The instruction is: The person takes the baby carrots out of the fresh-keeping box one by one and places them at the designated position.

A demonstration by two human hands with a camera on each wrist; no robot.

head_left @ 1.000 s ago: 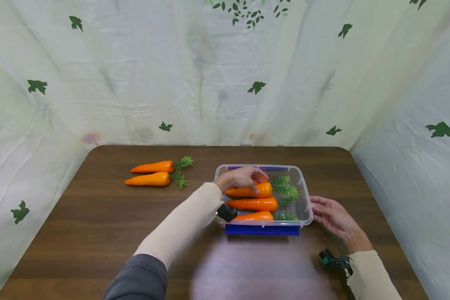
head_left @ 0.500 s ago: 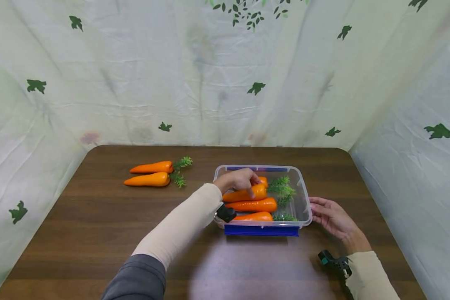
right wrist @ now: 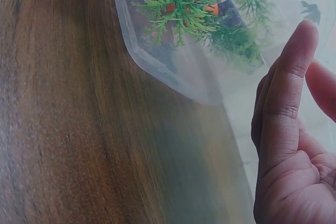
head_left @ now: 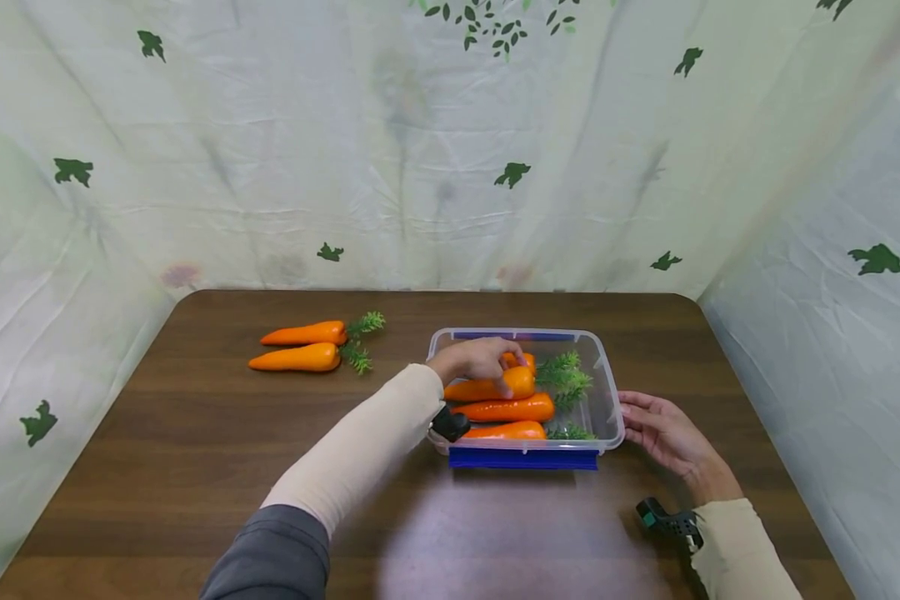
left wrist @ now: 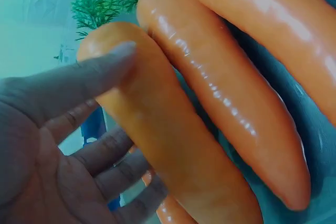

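The left grip (head_left: 482,360) reaches into a clear plastic box (head_left: 570,447) and grasps a lighter carrot (left wrist: 168,129), with the thumb across its broad end and the fingers behind its other side. This carrot is inside the box, second from the back; whether it rests on the floor of the box I cannot tell. Just behind it lies a back carrot (head_left: 529,363), partly hidden by the fingers, and in front lie a middle carrot (head_left: 504,409) and a front carrot (head_left: 512,430). All four point left, with their green tops (head_left: 567,379) toward the right end of the box.

The right grip (head_left: 667,437) is released, with its fingers extended and their tips at the right end of the box, against the wall or just beside it.

The box sits on a brown wooden bench (head_left: 195,467), its blue flap (head_left: 523,459) hanging at the front. Well to the left, an upper carrot (head_left: 303,334) and a lower carrot (head_left: 295,358) lie side by side on the bench, leafy ends to the right. A pale curtain (head_left: 435,117) printed with dark green leaves surrounds the back and sides.
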